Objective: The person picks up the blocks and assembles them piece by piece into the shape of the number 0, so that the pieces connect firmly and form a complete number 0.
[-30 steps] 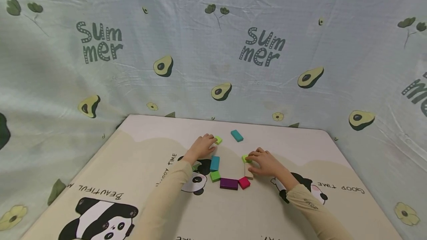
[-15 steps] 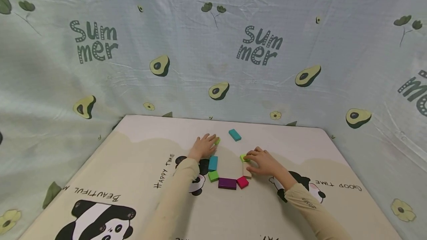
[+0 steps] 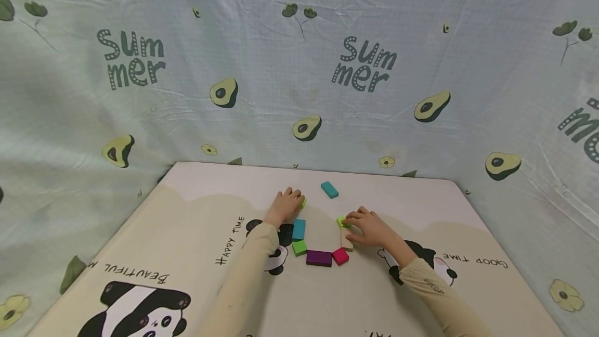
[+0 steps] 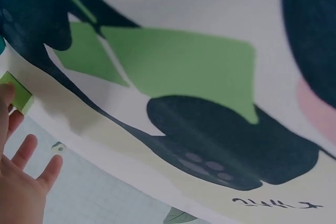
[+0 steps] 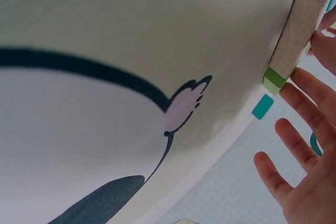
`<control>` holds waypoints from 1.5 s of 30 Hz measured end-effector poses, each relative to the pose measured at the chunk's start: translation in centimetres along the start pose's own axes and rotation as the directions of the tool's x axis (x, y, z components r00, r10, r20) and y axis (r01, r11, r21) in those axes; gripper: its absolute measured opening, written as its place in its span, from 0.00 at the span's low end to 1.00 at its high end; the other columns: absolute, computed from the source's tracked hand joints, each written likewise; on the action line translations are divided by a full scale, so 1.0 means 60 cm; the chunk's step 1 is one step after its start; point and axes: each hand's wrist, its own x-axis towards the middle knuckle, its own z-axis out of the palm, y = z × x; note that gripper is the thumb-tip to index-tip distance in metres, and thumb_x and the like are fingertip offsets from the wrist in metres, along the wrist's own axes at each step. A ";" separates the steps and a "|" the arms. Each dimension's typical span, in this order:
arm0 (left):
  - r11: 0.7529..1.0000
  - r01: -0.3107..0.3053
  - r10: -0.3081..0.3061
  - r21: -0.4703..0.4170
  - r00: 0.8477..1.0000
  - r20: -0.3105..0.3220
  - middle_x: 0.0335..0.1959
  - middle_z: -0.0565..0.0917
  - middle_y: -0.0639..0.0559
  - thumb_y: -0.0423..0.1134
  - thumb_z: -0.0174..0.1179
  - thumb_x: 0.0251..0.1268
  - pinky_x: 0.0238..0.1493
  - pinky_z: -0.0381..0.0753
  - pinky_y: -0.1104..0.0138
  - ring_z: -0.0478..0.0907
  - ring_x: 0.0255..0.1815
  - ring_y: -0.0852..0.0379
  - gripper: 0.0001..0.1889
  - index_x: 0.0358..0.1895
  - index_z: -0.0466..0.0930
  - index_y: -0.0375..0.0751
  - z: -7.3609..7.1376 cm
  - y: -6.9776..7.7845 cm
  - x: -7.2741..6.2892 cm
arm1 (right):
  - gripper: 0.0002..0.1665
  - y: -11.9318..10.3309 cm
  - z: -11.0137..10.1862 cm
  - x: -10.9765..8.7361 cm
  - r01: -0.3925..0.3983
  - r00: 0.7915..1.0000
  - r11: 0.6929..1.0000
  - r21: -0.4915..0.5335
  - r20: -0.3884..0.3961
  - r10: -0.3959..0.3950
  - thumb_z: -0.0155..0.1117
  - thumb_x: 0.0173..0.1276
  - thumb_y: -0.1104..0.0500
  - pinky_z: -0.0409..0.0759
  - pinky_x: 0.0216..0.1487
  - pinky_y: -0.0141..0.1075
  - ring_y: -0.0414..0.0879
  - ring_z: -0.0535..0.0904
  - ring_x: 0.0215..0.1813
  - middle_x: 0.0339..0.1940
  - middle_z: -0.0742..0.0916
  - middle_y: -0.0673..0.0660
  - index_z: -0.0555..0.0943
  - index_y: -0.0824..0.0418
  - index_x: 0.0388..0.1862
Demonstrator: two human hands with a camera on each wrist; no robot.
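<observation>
At the upper left of the blocks, my left hand pinches a small lime-green block, its other fingers spread in the left wrist view. My right hand rests fingertips on a second lime-green block, which abuts the end of a plain wooden block. The thumb lies along the wooden block's side, and the other fingers stretch out fairly straight. Below my left hand lie a blue block and a green cube. A purple block and a red cube continue the U-shaped outline.
A teal block lies alone toward the back of the table. The table mat carries panda drawings and lettering. Behind it hangs a pale curtain printed with avocados, close to the table's far edge.
My left hand first covers the lime-green block with extended fingers, then curls onto it and draws it slightly nearer the blue block. The right hand stays in place.
</observation>
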 end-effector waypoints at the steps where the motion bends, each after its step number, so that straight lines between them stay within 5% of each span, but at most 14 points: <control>1: 1.000 -0.005 0.005 0.012 1.000 -0.007 0.50 0.74 0.52 0.40 0.51 0.64 0.45 0.73 0.57 0.68 0.49 0.52 0.12 0.49 0.74 0.46 0.000 0.000 -0.001 | 0.22 0.000 0.000 0.000 -0.002 1.000 1.000 -0.001 0.001 0.002 0.60 0.58 0.46 0.70 0.43 0.46 0.48 0.69 0.48 0.49 0.81 0.53 0.79 0.55 0.49; 20: 0.980 -0.117 0.105 -0.160 0.991 -0.081 0.41 0.79 0.51 0.36 0.57 0.57 0.38 0.72 0.60 0.70 0.43 0.53 0.12 0.45 0.77 0.45 -0.002 -0.012 -0.024 | 0.22 -0.002 0.001 -0.005 -0.010 1.000 1.000 0.008 -0.002 0.010 0.61 0.58 0.47 0.71 0.43 0.46 0.48 0.69 0.48 0.48 0.81 0.54 0.79 0.56 0.49; 27: 0.971 -0.183 0.168 -0.156 0.980 -0.105 0.40 0.80 0.52 0.37 0.58 0.56 0.36 0.72 0.61 0.70 0.43 0.54 0.12 0.44 0.78 0.45 -0.007 -0.006 -0.028 | 0.22 0.001 0.003 -0.005 -0.005 1.000 1.000 0.005 -0.004 0.005 0.60 0.58 0.47 0.71 0.42 0.44 0.47 0.69 0.47 0.48 0.81 0.53 0.79 0.55 0.49; 45: 0.969 -0.194 0.185 -0.150 0.980 -0.071 0.42 0.81 0.53 0.38 0.59 0.56 0.39 0.73 0.61 0.71 0.44 0.54 0.13 0.46 0.79 0.47 -0.019 0.006 -0.028 | 0.22 0.001 0.000 0.000 0.008 1.000 1.000 0.017 0.002 -0.008 0.60 0.58 0.47 0.71 0.43 0.45 0.48 0.69 0.48 0.48 0.81 0.54 0.79 0.56 0.49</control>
